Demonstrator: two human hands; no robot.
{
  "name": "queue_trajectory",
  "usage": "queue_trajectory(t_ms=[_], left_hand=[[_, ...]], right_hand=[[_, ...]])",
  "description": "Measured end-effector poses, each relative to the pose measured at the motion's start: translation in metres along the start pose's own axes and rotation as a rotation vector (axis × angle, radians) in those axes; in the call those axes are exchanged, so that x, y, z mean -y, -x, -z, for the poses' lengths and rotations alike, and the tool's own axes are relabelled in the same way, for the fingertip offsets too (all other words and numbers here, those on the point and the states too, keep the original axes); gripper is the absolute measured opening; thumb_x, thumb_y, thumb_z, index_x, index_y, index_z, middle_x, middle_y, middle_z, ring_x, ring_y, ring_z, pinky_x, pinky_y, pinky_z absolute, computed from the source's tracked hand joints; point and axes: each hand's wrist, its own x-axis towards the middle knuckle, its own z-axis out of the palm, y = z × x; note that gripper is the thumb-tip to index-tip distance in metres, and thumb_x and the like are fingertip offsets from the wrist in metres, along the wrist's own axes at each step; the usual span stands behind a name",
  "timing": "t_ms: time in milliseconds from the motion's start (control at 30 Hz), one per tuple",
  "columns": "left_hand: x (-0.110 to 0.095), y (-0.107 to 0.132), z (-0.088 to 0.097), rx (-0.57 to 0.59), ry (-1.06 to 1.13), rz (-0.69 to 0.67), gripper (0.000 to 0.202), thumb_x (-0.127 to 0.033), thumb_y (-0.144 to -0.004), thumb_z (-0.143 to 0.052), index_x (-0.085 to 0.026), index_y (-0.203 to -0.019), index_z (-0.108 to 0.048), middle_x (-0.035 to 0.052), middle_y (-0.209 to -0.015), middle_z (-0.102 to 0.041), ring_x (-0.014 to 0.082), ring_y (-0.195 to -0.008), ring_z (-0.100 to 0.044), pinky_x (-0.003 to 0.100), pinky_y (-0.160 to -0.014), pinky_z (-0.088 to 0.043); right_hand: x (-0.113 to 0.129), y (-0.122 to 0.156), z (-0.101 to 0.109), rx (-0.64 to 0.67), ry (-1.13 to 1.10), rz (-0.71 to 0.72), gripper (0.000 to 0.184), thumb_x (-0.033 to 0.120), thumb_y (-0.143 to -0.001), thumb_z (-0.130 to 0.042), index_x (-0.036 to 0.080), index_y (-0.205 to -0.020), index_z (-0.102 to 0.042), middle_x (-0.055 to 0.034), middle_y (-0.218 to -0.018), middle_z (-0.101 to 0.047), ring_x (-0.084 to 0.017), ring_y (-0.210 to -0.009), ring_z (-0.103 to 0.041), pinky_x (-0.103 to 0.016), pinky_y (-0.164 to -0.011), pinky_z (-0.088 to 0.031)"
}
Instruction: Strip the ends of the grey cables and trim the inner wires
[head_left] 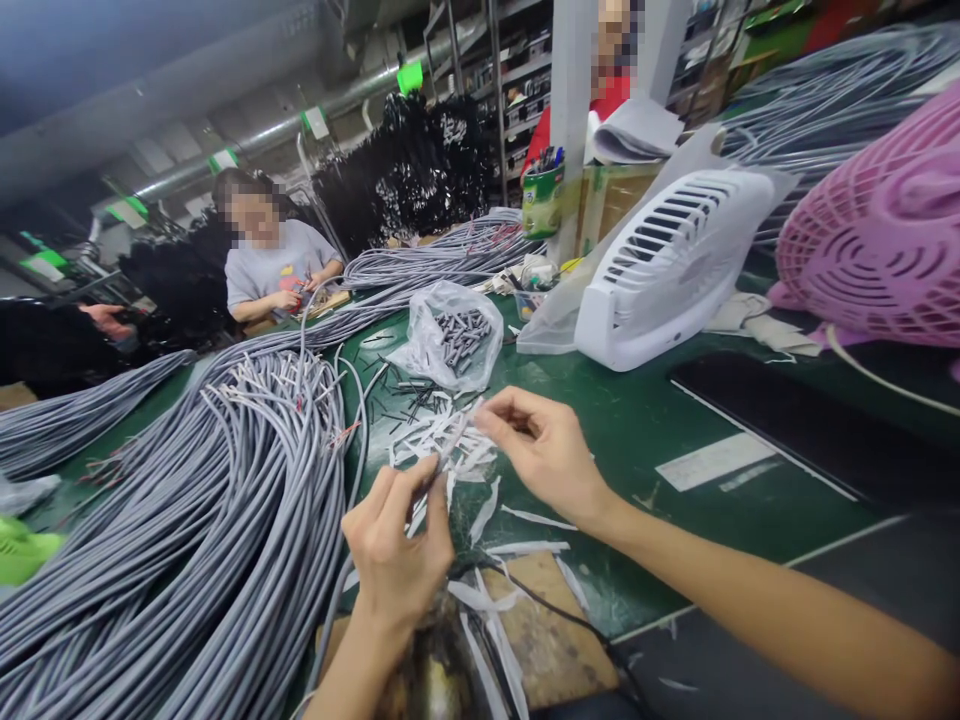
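Note:
Just above a heap of white strips (480, 460) on the green table, my two hands work close together. My left hand (401, 545) pinches with thumb and forefinger, and my right hand (547, 450) does the same slightly higher and to the right. Something thin and pale seems to run between the fingertips, but it blends into the strips behind and I cannot make it out. Beyond the hands lie short black tubes (420, 398). A clear plastic bag (484, 370) of dark short tubes stands open behind them. Left of my left hand spreads a large bundle of grey cables (247, 500) with stripped ends.
A white fan (667, 270) and a pink fan (877, 230) stand on the right, near a dark flat panel (810, 420). A stained board (547, 630) lies in front of me, with a black cord across it. Across the table sits a co-worker (274, 265).

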Motion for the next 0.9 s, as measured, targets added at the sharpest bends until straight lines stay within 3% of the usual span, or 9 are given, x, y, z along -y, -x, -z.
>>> queue_trajectory(t_ms=[200,367,500,633,700,733,800,900], left_hand=[[0.000,-0.002,-0.003,0.164,0.177,0.209,0.018,-0.012,-0.079,-0.054,-0.019,-0.094,-0.061,-0.0011,-0.066,-0.054,0.0070,-0.046,-0.040,0.018,-0.041,-0.031],[0.005,-0.007,-0.003,0.358,0.386,0.364,0.017,-0.018,-0.083,-0.049,-0.019,-0.094,-0.062,0.0005,-0.072,-0.055,0.0102,-0.058,-0.046,0.020,-0.051,-0.035],[0.011,-0.008,-0.003,0.492,0.564,0.406,0.017,-0.022,-0.085,-0.047,-0.018,-0.091,-0.062,0.0017,-0.074,-0.055,0.0130,-0.065,-0.048,0.024,-0.059,-0.036],[0.010,-0.007,-0.005,0.549,0.749,0.379,0.024,-0.020,-0.083,-0.049,-0.017,-0.061,-0.057,-0.0001,-0.064,-0.048,0.0112,-0.063,-0.046,0.022,-0.059,-0.036],[0.008,-0.006,-0.007,0.525,0.907,0.466,0.025,-0.023,-0.084,-0.050,-0.016,-0.059,-0.050,-0.0024,-0.062,-0.045,0.0070,-0.052,-0.043,0.018,-0.048,-0.033],[0.008,-0.007,-0.007,0.489,0.999,0.538,0.023,-0.025,-0.084,-0.051,-0.017,-0.062,-0.046,-0.0038,-0.062,-0.046,0.0047,-0.045,-0.039,0.016,-0.042,-0.030],[0.007,-0.007,-0.008,0.394,1.153,0.672,0.024,-0.028,-0.082,-0.054,-0.019,-0.067,-0.038,-0.0062,-0.062,-0.049,0.0012,-0.034,-0.034,0.014,-0.033,-0.022],[0.006,-0.009,-0.007,0.300,1.232,0.736,0.032,-0.028,-0.080,-0.059,-0.020,-0.068,-0.030,-0.0074,-0.063,-0.055,-0.0005,-0.028,-0.036,0.010,-0.029,-0.021]], right_hand=[[0.002,-0.001,0.003,-0.021,0.046,0.009,0.028,0.041,-0.075,-0.059,0.016,-0.064,-0.054,-0.0003,-0.056,-0.054,-0.010,-0.051,-0.049,-0.020,-0.046,-0.040],[0.001,0.001,0.001,-0.004,0.069,-0.007,0.023,0.036,-0.076,-0.057,0.015,-0.065,-0.054,-0.0006,-0.058,-0.056,-0.010,-0.053,-0.051,-0.019,-0.047,-0.041],[-0.001,-0.002,0.002,0.002,0.034,-0.051,0.020,0.032,-0.075,-0.057,0.015,-0.065,-0.055,-0.0004,-0.058,-0.056,-0.010,-0.053,-0.051,-0.019,-0.048,-0.040],[-0.003,-0.018,0.012,-0.219,-0.184,-0.134,0.028,0.040,-0.069,-0.064,0.016,-0.062,-0.051,0.0059,-0.051,-0.044,-0.004,-0.044,-0.037,-0.016,-0.040,-0.030],[-0.002,-0.025,0.017,-0.330,-0.363,-0.225,0.038,0.048,-0.063,-0.068,0.018,-0.063,-0.045,0.0099,-0.048,-0.035,-0.002,-0.039,-0.026,-0.014,-0.034,-0.020],[-0.001,-0.027,0.019,-0.322,-0.442,-0.276,0.042,0.051,-0.060,-0.069,0.018,-0.064,-0.044,0.0109,-0.049,-0.035,-0.001,-0.037,-0.022,-0.014,-0.033,-0.016],[0.002,-0.026,0.018,-0.148,-0.561,-0.376,0.050,0.058,-0.055,-0.070,0.018,-0.070,-0.044,0.0103,-0.052,-0.044,0.001,-0.035,-0.017,-0.014,-0.032,-0.011],[0.006,-0.016,0.009,0.278,-0.663,-0.515,0.062,0.055,-0.048,-0.075,0.018,-0.088,-0.046,0.0056,-0.064,-0.058,0.003,-0.034,-0.019,-0.013,-0.031,-0.011]])
